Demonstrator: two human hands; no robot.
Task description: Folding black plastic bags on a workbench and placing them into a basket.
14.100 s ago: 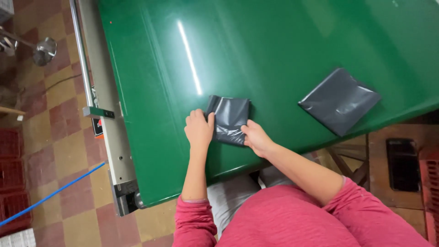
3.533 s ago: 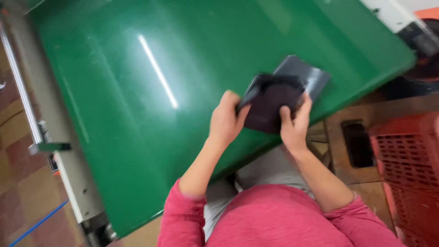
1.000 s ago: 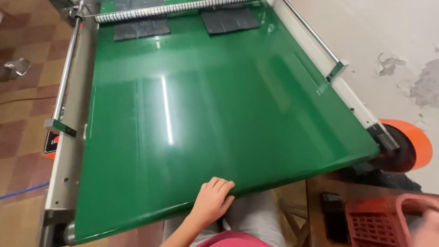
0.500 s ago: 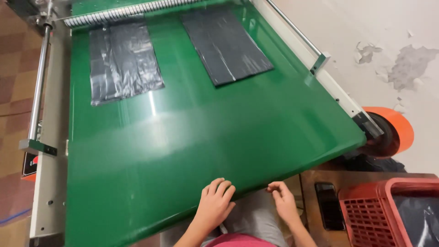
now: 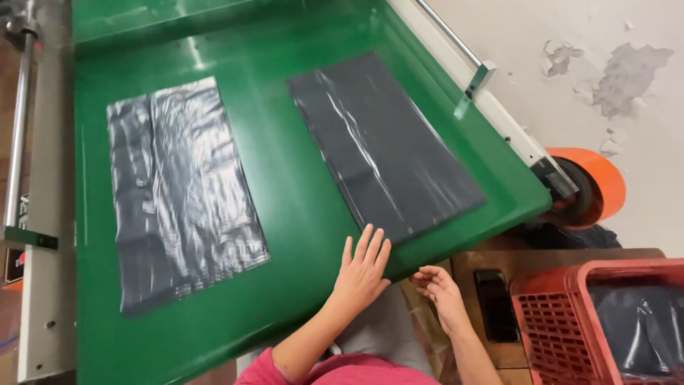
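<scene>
Now 2 black bags [image 5: 385,146] [image 5: 182,192], 2 empty hands [image 5: 362,271] [image 5: 440,289].

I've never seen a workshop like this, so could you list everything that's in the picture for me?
Conveyor belt: one, glossy green, fills most of the view.
Plastic bags: two, dark grey, flat on the belt; left bag, right bag near the belt's front edge.
Side rails: two, pale metal, left rail, right rail.
Roller: one, orange, beyond the belt's right corner.
Crate: one, red mesh, lower right, with dark bags inside.
Phone: one, black, on a brown table beside the crate.
Wall: white, paint flaking.
Left hand: fingers spread, on the belt by the right bag's corner.
Right hand: empty, just off the belt's edge.
</scene>
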